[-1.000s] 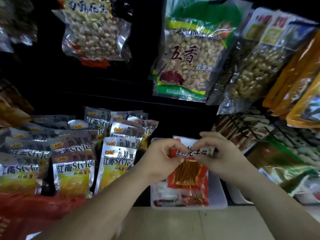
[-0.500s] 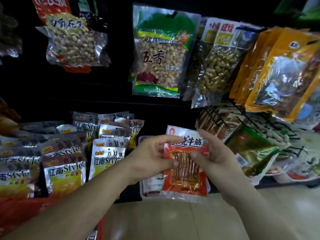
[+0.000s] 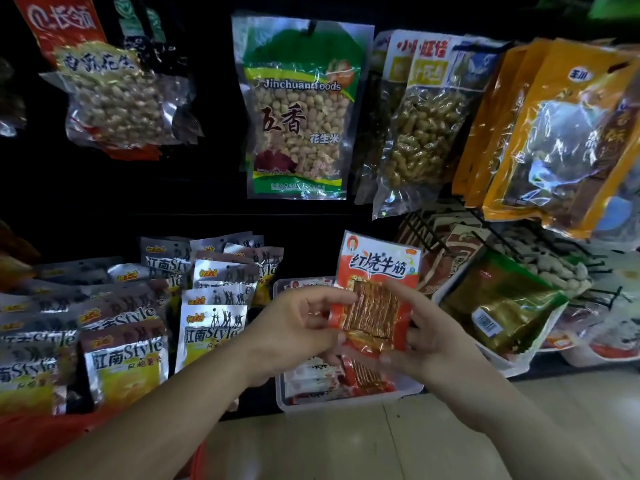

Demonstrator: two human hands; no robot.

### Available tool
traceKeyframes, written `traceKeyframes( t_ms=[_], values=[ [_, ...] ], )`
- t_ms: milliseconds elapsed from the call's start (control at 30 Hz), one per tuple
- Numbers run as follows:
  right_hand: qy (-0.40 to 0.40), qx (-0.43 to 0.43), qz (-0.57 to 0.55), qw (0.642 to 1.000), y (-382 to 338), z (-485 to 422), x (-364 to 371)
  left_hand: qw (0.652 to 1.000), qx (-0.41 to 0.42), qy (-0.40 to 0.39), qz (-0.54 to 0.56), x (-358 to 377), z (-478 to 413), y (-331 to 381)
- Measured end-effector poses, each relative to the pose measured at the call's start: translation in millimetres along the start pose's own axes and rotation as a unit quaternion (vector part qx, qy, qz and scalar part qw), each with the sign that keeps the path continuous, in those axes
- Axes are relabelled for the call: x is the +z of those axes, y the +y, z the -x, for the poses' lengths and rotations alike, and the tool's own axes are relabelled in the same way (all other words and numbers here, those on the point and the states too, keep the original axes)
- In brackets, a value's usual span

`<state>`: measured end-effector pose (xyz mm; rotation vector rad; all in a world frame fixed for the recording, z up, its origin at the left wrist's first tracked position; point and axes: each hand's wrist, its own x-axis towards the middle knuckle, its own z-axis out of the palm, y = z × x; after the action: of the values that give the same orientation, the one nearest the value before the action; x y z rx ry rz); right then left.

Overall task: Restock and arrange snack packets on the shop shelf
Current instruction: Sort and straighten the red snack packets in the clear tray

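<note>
Both hands up in front of the lower shelf.

- Left hand (image 3: pixel 298 327): fingers curled, pinching the left edge of the red snack packet (image 3: pixel 378 271).
- Right hand (image 3: pixel 427 337): pinches the packet's right edge, forefinger lying across the front near the clear window, other fingers behind.
- The packet is upright with its printed face to the camera, held in the air just above the white tray (image 3: pixel 332 404). Brown strips show through its window.
- The tray sits at the shelf front and holds more red-and-white packets lying flat. The hands and the held packet cover most of it.

Surroundings:
- Left of the tray are rows of silver "Style" packets (image 3: pixel 124 358), standing and overlapping, the nearest row right beside the left wrist.
- Right of the tray is a green-gold packet (image 3: pixel 502 306), leaning, barcode label showing. Behind it is a black wire rack (image 3: pixel 433 237) with brown-striped packets; what lies further back is too dim to tell.
- Hanging above:
  - a clear peanut bag (image 3: pixel 114 98) at the left;
  - a green-topped peanut bag (image 3: pixel 298 109) in the centre, directly over the held packet but well apart from it;
  - a bag of peanuts in the shell (image 3: pixel 426 133);
  - orange bags (image 3: pixel 554 133) at the far right.
- A pale tiled floor (image 3: pixel 381 445) lies below the shelf edge, and something red (image 3: pixel 34 438) at the bottom left is unclear.
</note>
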<state>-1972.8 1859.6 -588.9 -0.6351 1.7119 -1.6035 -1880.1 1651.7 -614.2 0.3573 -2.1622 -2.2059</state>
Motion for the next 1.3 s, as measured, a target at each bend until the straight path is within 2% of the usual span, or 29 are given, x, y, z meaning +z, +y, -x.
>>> traceKeyframes(
  t_ms=[100, 167, 233, 267, 333, 400, 500, 567, 667, 700, 833, 1000, 1067, 1200, 1300],
  values=[
    [-0.003, 0.005, 0.039, 0.999, 2.1, -2.2, -0.7, 1.000, -0.002, -0.009, 0.021, 2.4, -1.2, 0.6],
    [0.066, -0.013, 0.124, 0.990, 9.3, -6.0, -2.4, 1.000, -0.002, 0.010, 0.001, 5.7, -2.9, -0.9],
    [0.152, -0.050, 0.248, 0.956, 12.6, -9.6, -3.0, 0.998, 0.001, 0.038, -0.048, 7.8, -4.9, -3.3],
    [0.167, -0.073, 0.250, 0.951, 15.7, -11.8, -3.5, 0.996, 0.006, 0.042, -0.079, 8.9, -5.8, -5.1],
    [0.142, -0.079, 0.134, 0.978, 15.0, -12.8, 3.3, 0.989, 0.029, 0.020, -0.145, 12.8, -6.2, -5.1],
    [0.096, -0.054, 0.042, 0.993, 14.1, -14.3, 12.0, 0.982, 0.048, -0.034, -0.178, 20.1, -3.1, -0.8],
    [0.155, -0.054, 0.039, 0.986, 19.3, -19.8, 10.2, 0.980, 0.045, -0.104, -0.166, 28.8, 1.9, 2.8],
    [0.183, -0.039, 0.032, 0.982, 21.8, -20.3, 3.9, 0.985, 0.048, -0.073, -0.150, 25.9, -0.2, -1.3],
    [0.152, -0.034, 0.048, 0.987, 19.9, -16.0, 2.1, 0.986, 0.041, 0.063, -0.148, 12.5, -8.7, -8.6],
    [0.132, -0.035, 0.049, 0.989, 19.1, -15.2, 2.0, 0.988, 0.032, 0.084, -0.126, 8.9, -9.3, -9.5],
    [0.089, -0.017, 0.038, 0.995, 19.1, -16.0, 2.8, 0.999, -0.001, 0.045, 0.000, 1.4, -5.2, -14.4],
    [0.067, 0.025, 0.020, 0.997, 22.6, -18.8, 6.2, 0.996, 0.009, 0.083, 0.009, 1.2, -6.2, -9.1],
    [0.094, 0.008, 0.029, 0.995, 23.3, -20.0, 7.0, 0.998, 0.002, 0.062, -0.004, -0.6, -6.1, -11.3],
    [0.159, -0.014, 0.003, 0.987, 24.2, -22.4, 2.8, 0.995, -0.061, -0.077, -0.019, 6.3, -1.2, -13.5],
    [0.100, -0.003, 0.023, 0.995, 24.3, -18.9, -1.6, 0.997, -0.048, -0.047, -0.034, 8.3, -4.5, -14.8]
  ],
)
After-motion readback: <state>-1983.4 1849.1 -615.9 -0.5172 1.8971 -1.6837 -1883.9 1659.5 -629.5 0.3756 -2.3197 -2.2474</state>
